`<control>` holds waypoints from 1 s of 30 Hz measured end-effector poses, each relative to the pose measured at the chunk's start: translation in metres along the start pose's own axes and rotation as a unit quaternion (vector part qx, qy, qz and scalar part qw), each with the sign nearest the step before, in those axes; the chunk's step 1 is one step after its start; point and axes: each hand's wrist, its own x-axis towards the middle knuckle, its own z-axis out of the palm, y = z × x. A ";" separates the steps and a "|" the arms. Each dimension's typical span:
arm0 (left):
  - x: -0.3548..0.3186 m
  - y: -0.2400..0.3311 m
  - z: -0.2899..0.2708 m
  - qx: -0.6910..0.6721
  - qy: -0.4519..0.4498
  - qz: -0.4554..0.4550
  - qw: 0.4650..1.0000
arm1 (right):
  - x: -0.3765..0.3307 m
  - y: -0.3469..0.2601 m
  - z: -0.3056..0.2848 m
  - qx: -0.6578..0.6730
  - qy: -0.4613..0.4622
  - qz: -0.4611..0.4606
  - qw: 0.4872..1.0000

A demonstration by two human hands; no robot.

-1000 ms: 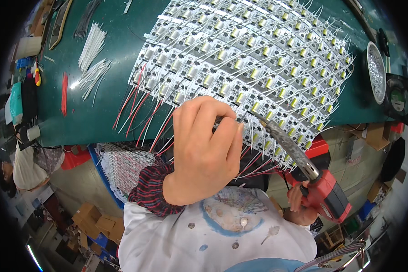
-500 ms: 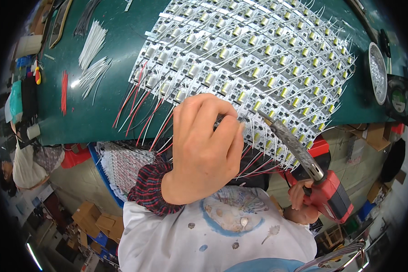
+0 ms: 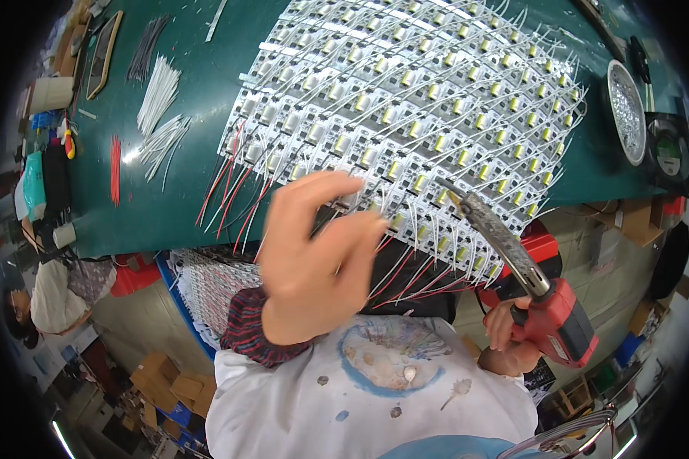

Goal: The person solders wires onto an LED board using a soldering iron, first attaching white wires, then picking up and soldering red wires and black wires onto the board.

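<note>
A large panel of white circuit boards (image 3: 390, 115) lies at a slant on the green table, with yellow and silver cylindrical components and many thin white wires rising from it. My left hand (image 3: 314, 252) hovers over its near edge, thumb and forefinger apart, with nothing visible between them. In my right hand (image 3: 505, 336) is a red soldering gun (image 3: 555, 317), gripped by its handle. Its long metal barrel reaches up and left, and the tip is over the boards right of my left hand; whether it touches them I cannot tell. Red, white and black wires (image 3: 230, 180) hang off the panel's near left side.
On the green table (image 3: 199, 206) lie bundles of white wires (image 3: 159, 96), red wires (image 3: 115, 170) and dark wires (image 3: 147, 47). A round metal bowl (image 3: 626, 112) stands at the right. Below the table edge is a blue bin (image 3: 177, 302) holding more wired boards.
My left hand has drawn back left from the boards and its fingers have spread. The panel sits slightly further left in view. My right hand still holds the soldering gun.
</note>
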 end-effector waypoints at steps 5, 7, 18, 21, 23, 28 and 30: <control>-0.002 0.010 -0.013 -0.041 -0.001 0.017 0.999 | 0.018 -0.018 0.056 -0.169 0.346 0.113 0.916; -0.005 0.014 0.012 -0.085 -0.031 0.015 0.996 | 0.021 -0.019 0.060 -0.165 0.359 0.119 0.911; -0.015 0.010 0.035 -0.009 0.002 -0.021 1.000 | -0.003 -0.022 0.057 -0.143 0.344 0.122 0.920; -0.013 0.011 0.034 0.000 0.002 -0.022 1.000 | -0.033 -0.023 0.032 -0.048 0.211 0.133 0.967; -0.013 0.011 0.035 -0.004 0.001 -0.021 1.000 | -0.045 -0.021 0.022 0.018 0.119 0.133 0.984; -0.014 0.012 0.035 -0.003 0.002 -0.028 1.000 | -0.035 -0.053 0.055 -0.207 0.286 0.348 0.869; -0.013 0.011 0.035 -0.005 0.006 -0.028 1.000 | -0.065 -0.054 0.049 -0.345 0.181 0.365 0.846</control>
